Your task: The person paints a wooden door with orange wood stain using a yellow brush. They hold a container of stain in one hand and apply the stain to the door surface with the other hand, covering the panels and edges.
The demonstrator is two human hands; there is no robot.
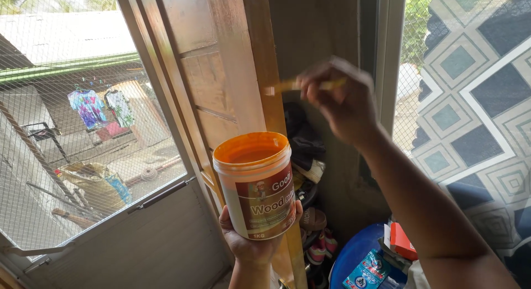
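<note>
Paintbrush (pixel 304 86), blurred and pale-handled, is pinched in the right hand (pixel 340 103), its bristles touching the wooden door edge (pixel 271 101) just left of that hand. Below, an open tub (pixel 255 184) of orange-brown stain is gripped from underneath by the left hand (pixel 251 242), fingers wrapped round its base.

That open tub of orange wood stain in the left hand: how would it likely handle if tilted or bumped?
The wood stain tub has no lid and liquid shows near its rim, so a tilt would probably spill. The left hand cups only its base, so it may be top-heavy. Orange smears on the rim suggest a slippery grip.
</note>
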